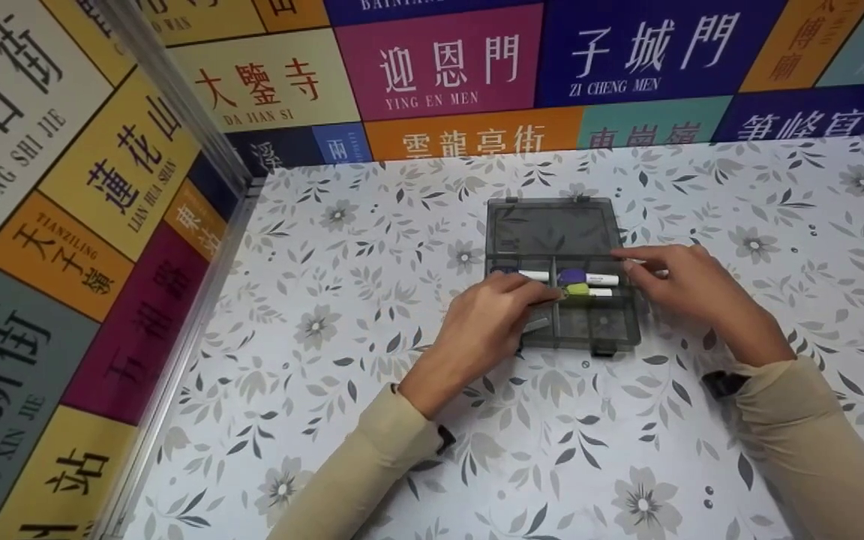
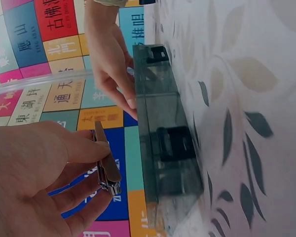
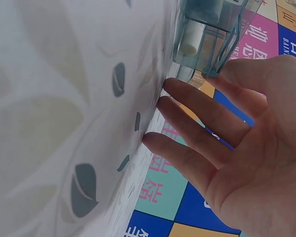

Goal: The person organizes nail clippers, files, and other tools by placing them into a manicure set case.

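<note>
A translucent grey divided plastic box (image 1: 597, 326) lies with its lid (image 1: 552, 229) folded back. My left hand (image 1: 481, 315) is over its left compartments and pinches a metal nail clipper (image 2: 107, 165), seen clearly in the left wrist view above the box wall. Inside the box are a white marker with a purple cap (image 1: 573, 277), one with a yellow-green cap (image 1: 578, 289) and a dark-capped one (image 1: 533, 276) partly behind my left hand. My right hand (image 1: 691, 281) is at the box's right side, thumb and index finger by its rim, other fingers spread with tips at the tabletop.
A flat clear-grey piece (image 1: 535, 324) lies in the front left compartment. The table (image 1: 312, 397) has a white cloth with grey leaves and flowers. Colourful panels with Chinese lettering (image 1: 447, 67) stand along the back and left. Dark bands show at both sleeve cuffs.
</note>
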A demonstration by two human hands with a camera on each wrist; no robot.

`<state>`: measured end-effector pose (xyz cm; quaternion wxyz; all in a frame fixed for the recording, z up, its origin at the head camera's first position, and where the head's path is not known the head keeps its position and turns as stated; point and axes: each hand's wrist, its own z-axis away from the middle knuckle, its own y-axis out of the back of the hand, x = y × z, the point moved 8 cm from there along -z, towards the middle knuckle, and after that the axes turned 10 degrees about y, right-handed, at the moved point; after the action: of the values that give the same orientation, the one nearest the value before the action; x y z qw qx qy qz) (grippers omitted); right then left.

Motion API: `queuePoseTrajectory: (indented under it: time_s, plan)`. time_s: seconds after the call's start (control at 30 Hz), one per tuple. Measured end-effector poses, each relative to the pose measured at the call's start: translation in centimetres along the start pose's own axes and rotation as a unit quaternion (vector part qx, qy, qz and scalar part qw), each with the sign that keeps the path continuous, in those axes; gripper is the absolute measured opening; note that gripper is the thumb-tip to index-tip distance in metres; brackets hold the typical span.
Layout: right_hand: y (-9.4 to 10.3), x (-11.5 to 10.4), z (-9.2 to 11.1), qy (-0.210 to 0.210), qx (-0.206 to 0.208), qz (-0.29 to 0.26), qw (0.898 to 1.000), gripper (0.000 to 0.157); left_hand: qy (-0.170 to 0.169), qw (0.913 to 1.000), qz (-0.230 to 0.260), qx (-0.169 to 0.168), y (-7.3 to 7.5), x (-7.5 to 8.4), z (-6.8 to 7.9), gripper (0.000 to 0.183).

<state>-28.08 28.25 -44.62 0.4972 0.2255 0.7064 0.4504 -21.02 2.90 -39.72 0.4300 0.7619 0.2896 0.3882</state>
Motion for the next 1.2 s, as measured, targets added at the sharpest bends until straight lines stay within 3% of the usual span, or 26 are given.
queuePoseTrajectory:
  time_s: [0.37,0.7,1.2]
  plan:
    - [0.1,0.2,0.1,-0.002,0.004,0.003,1.0,0.038,-0.021,0.9995,0.022,-0.012,-1.5,2.0,-1.6,0.038]
    - [0.3,0.0,0.0,0.005,0.017,0.0,1.0,0.037,-0.031,0.9975,0.031,-0.056,-3.7,4.0,-2.8,0.025]
    - [0.3,0.0,0.0,0.0,0.022,0.008,1.0,0.037,-0.041,0.9965,0.01,-0.073,-5.9,5.3,-2.7,0.029]
